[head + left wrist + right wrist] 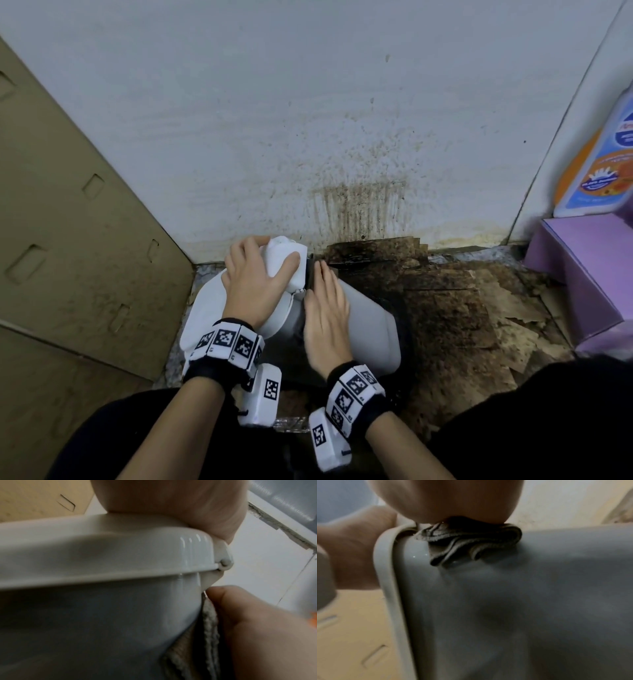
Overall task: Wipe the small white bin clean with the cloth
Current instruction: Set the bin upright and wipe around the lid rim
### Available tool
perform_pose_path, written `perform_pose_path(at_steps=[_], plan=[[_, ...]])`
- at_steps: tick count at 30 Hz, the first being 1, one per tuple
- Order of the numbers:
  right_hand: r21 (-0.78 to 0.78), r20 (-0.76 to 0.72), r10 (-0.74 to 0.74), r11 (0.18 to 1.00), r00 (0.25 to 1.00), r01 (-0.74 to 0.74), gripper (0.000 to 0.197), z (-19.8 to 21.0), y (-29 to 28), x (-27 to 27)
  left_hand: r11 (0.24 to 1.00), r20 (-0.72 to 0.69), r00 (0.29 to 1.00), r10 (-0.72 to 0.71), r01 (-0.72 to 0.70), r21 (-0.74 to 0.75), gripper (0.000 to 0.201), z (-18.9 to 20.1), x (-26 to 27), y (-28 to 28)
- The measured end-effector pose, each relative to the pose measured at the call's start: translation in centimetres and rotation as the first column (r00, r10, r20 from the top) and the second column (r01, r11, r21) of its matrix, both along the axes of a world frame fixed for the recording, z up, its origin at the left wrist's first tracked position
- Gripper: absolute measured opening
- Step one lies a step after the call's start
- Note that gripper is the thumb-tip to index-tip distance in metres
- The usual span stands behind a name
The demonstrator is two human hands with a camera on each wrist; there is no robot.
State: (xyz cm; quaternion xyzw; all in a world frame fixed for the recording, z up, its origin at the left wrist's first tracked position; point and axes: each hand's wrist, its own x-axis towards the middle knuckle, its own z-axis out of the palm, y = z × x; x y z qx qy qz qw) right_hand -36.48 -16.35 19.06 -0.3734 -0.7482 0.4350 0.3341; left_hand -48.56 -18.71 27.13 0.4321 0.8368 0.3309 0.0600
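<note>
The small white bin lies on its side on the floor, lid to the left. My left hand grips the white hinge block at the bin's top end, thumb and fingers curled round it. My right hand lies flat on the bin's upturned side, fingers straight, pressing a grey cloth whose dark edge shows beside the fingers. In the right wrist view the folded cloth is bunched under my palm on the bin wall. The left wrist view shows the lid rim and the cloth next to my right thumb.
A stained white wall stands just behind the bin. Dirty, torn cardboard covers the floor to the right. Flattened cardboard boxes lean at the left. A purple box and an orange-labelled bottle sit at the right.
</note>
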Motion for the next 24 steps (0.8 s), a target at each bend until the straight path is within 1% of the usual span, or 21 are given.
perform_pose_path(at_steps=[3, 6, 8, 10, 12, 14, 17, 20, 22, 24], plan=[[0.104, 0.043, -0.016, 0.994, 0.999, 0.012, 0.061, -1.2, 0.4, 1.1, 1.000, -0.005, 1.000, -0.024, 0.024, 0.016, 0.077, -0.2, 0.0, -0.4], [0.090, 0.048, 0.012, 0.996, 0.999, -0.016, 0.059, -3.7, 1.4, 2.5, 1.000, 0.013, 1.000, -0.015, 0.015, 0.022, 0.076, -0.1, -0.6, -0.7], [0.029, 0.067, 0.004, 1.000, 0.998, -0.005, 0.059, -6.1, 2.3, 3.9, 1.000, 0.027, 1.000, -0.005, 0.004, 0.024, 0.076, 0.0, -1.0, -0.8], [-0.092, 0.095, -0.054, 0.994, 0.994, 0.063, 0.057, -8.5, 3.3, 5.6, 1.000, 0.030, 1.000, -0.002, 0.001, 0.031, 0.075, 0.0, -1.1, -0.9], [-0.214, 0.140, -0.129, 0.964, 0.982, 0.157, 0.053, -10.3, 4.0, 6.9, 0.999, 0.029, 1.000, -0.010, 0.009, 0.031, 0.076, 0.0, -1.0, -0.8], [-0.284, 0.169, -0.188, 0.931, 0.967, 0.231, 0.051, -11.2, 4.4, 7.5, 1.000, 0.022, 1.000, -0.015, 0.014, 0.025, 0.076, 0.0, -0.8, -0.7], [-0.308, 0.209, -0.236, 0.905, 0.949, 0.293, 0.053, -11.3, 4.6, 7.0, 1.000, 0.014, 1.000, -0.010, 0.009, 0.022, 0.077, 0.0, -0.7, -0.6], [-0.294, 0.264, -0.272, 0.891, 0.926, 0.345, 0.055, -10.1, 4.0, 5.4, 1.000, 0.014, 1.000, -0.002, 0.002, 0.013, 0.079, 0.1, -0.8, -0.5], [-0.288, 0.231, -0.299, 0.888, 0.926, 0.358, 0.056, -8.7, 3.1, 4.2, 1.000, 0.004, 1.000, -0.009, 0.009, 0.004, 0.080, 0.1, -0.7, -0.5], [-0.253, 0.153, -0.290, 0.913, 0.945, 0.321, 0.063, -6.3, 1.9, 2.8, 1.000, -0.004, 1.000, -0.015, 0.015, 0.000, 0.080, 0.1, -0.6, -0.4]])
